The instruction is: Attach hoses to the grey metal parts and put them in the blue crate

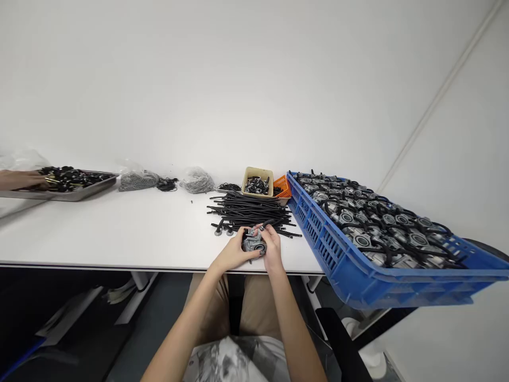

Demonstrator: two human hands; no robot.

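Note:
Just above the table's front edge, my left hand is closed around a small grey metal carburetor with a round opening. On its other side my right hand grips the same carburetor, fingers bent over its top. A short black hose shows at the right fingertips; whether it is fixed to the carburetor I cannot tell. Right behind my hands lies a wide pile of black rubber hoses. Two small round parts with black stems rest at the pile's front left.
A blue crate full of carburetors with hoses juts past the table edge at right. Behind the hoses stand a cream bin and an orange basket. Bags of small parts lie left. A co-worker's hand reaches into a metal tray.

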